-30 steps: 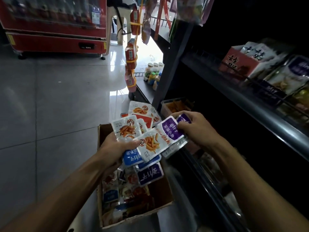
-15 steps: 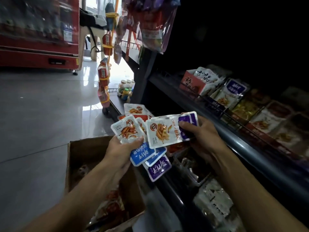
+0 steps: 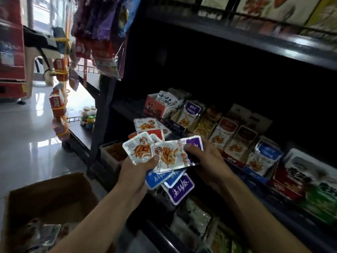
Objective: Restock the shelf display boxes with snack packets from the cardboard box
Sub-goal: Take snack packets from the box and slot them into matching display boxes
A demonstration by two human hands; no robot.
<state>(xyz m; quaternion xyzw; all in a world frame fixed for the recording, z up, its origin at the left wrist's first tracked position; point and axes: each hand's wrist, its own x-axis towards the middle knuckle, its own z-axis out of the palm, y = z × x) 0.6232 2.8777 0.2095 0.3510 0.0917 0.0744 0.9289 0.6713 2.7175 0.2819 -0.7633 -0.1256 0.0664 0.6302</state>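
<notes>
Brown cardboard box (image 3: 49, 201) near left on floor, open for reach. Left hand (image 3: 135, 173) grips fanned foil snack packets (image 3: 138, 150), faces visible for sorting. Right hand (image 3: 204, 161) pinches purple-ended packet (image 3: 175, 154), likely bound for purple shelf display box (image 3: 189, 114).

One view only, from the person's head, wide-angle, looking forward and down. It sits close above both hands, the left hand (image 3: 135, 172) and right hand (image 3: 206, 161), which fill the middle. The shelf (image 3: 237, 42) runs along the right; the floor (image 3: 27, 134) and box (image 3: 49, 196) lie lower left.
</notes>
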